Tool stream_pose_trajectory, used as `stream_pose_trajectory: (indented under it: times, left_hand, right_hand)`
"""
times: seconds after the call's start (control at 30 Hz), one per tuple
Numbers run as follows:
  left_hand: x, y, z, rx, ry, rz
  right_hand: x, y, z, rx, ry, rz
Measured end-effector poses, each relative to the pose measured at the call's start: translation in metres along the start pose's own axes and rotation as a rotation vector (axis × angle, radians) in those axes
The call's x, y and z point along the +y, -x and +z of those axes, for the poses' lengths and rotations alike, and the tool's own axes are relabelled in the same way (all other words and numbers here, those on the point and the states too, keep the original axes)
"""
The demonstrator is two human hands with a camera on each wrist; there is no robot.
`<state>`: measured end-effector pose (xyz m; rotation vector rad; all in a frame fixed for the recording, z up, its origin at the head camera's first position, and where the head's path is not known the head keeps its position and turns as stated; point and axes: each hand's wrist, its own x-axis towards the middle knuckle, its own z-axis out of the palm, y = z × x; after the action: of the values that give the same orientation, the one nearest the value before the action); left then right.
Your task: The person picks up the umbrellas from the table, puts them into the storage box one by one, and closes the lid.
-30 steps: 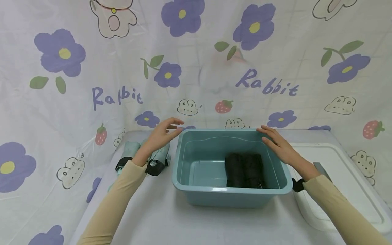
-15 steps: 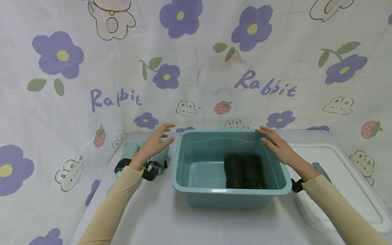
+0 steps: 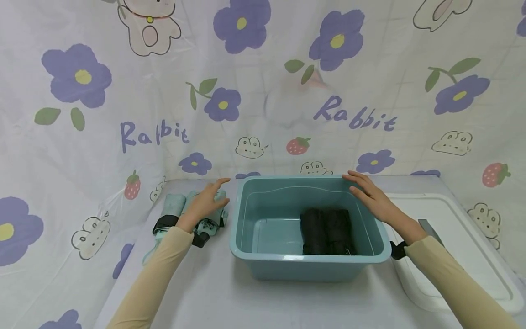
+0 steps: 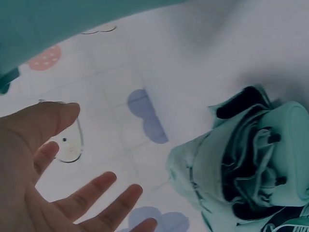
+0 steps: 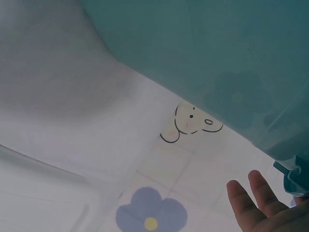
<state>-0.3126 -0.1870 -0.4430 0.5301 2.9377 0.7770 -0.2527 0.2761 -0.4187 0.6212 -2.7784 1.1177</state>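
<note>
My left hand (image 3: 207, 201) is held with fingers spread and thumb apart, above the right of two mint-green folding umbrellas (image 3: 221, 215), left of the bin. In the left wrist view its fingers are apart from the umbrella (image 4: 203, 164), whose loose folds and rib tips show. The left umbrella (image 3: 174, 204) is rolled, with a black band around it. My right hand (image 3: 376, 198) rests on the back right rim of the blue-green plastic bin (image 3: 296, 270), fingers nearly straight. Inside the bin lie two black rolled bundles, side by side (image 3: 314, 232), resembling folded umbrellas.
A white lid (image 3: 460, 256) lies flat to the right of the bin, partly under the right forearm, with a grey strip (image 3: 429, 228) on it. A patterned curtain (image 3: 263, 91) hangs behind the table (image 3: 279, 306).
My left hand has moved down and left, from the bin's back left corner to over the right mint umbrella. My right hand stays on the rim.
</note>
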Motion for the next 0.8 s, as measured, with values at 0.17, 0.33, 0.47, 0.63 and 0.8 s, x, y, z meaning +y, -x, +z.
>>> stream_pose_trajectory:
  times: [0.17,0.33,0.47,0.63,0.8]
  left_hand:
    - [-0.008,-0.005,0.012,-0.025,-0.102,-0.023]
    - [-0.018,-0.007,0.023,-0.054,-0.206,-0.081]
    - [-0.025,-0.008,0.031,-0.08,-0.25,-0.133]
    - [-0.031,-0.009,0.035,-0.087,-0.244,-0.168]
    - [-0.034,-0.012,0.039,-0.091,-0.241,-0.19]
  right_hand:
    - [-0.001,0.0,0.0,0.003,0.003,-0.002]
    - [-0.001,0.0,0.0,0.005,0.002,-0.005]
    - [0.001,-0.001,0.0,0.009,0.003,-0.006]
    - [0.002,-0.001,0.001,0.008,-0.002,-0.007]
    - [0.001,0.0,0.0,-0.002,0.0,-0.003]
